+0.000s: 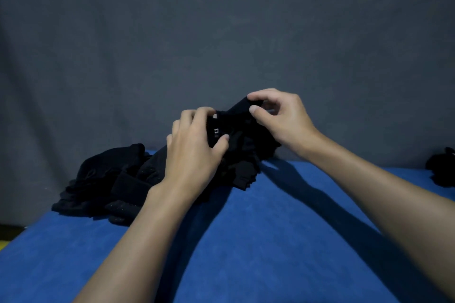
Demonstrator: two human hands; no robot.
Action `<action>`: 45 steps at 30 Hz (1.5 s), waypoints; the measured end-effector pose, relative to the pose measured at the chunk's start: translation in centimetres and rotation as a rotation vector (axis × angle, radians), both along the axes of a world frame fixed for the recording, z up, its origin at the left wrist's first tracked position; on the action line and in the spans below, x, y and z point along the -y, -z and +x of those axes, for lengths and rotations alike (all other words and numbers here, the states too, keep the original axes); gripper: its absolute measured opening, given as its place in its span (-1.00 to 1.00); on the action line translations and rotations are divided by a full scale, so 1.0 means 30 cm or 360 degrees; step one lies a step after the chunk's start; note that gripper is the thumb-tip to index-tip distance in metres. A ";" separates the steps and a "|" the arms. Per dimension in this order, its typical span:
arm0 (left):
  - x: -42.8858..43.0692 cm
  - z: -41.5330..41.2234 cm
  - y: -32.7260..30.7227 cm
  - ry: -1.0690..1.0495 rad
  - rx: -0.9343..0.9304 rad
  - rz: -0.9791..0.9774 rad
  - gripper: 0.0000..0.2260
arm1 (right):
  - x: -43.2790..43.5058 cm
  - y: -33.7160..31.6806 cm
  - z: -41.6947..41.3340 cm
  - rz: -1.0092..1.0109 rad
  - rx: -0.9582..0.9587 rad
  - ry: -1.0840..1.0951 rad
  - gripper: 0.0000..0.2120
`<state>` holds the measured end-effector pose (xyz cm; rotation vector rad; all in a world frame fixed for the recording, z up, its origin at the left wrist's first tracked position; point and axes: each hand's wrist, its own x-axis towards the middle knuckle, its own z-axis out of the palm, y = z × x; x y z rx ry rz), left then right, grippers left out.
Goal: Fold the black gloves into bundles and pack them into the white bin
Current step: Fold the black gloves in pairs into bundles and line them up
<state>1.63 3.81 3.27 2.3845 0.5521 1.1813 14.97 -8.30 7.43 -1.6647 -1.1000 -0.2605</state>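
Right thumb and forefinger tips (254, 111) pinch the upper end of one black glove (236, 128); remaining fingers of the right hand (283, 118) are curled loosely behind it. Left hand (194, 152) grips the same glove lower down, thumb across the front, fingers wrapped over the top edge beside a small pale tag. The glove is held up between both hands just above centre of view, its loose end hanging toward 6 o'clock onto other fabric. Step in hand, by judgement: starting a fold or roll. To do it well, keep the cuff end taut between the two grips, square the edges before turning, roll tight from one end, and lift it off the fabric beneath so nothing else gets caught in. The glove is matt black knit, limp, with faint pale lettering near the left thumb; detail is otherwise lost in low light. At 8 o'clock from the hands lies a heap of black gloves (105, 184), unfolded and overlapping, some with dotted grip texture. All rest on a blue cloth surface (246, 241). Another dark bundle (443, 170) sits at 3 o'clock, at the frame edge. No white bin in view.
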 end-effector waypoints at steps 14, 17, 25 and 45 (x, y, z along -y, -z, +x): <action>0.197 0.040 0.033 0.0798 0.0113 -0.0929 -0.89 | 0.342 0.056 -0.044 0.0111 -0.0387 0.0010 -0.79; 0.231 0.039 0.044 0.0785 0.0172 -0.0780 -0.95 | 0.380 0.083 -0.030 0.0078 -0.0390 -0.0015 -0.74; 0.298 -0.016 0.055 0.1107 -0.0100 -0.0441 -0.78 | 0.497 0.154 0.006 -0.0302 -0.0411 0.0017 -0.76; 0.257 0.008 0.197 0.0642 -0.0815 0.0145 -0.65 | 0.470 0.323 0.020 -0.0874 -0.0356 0.0248 -0.71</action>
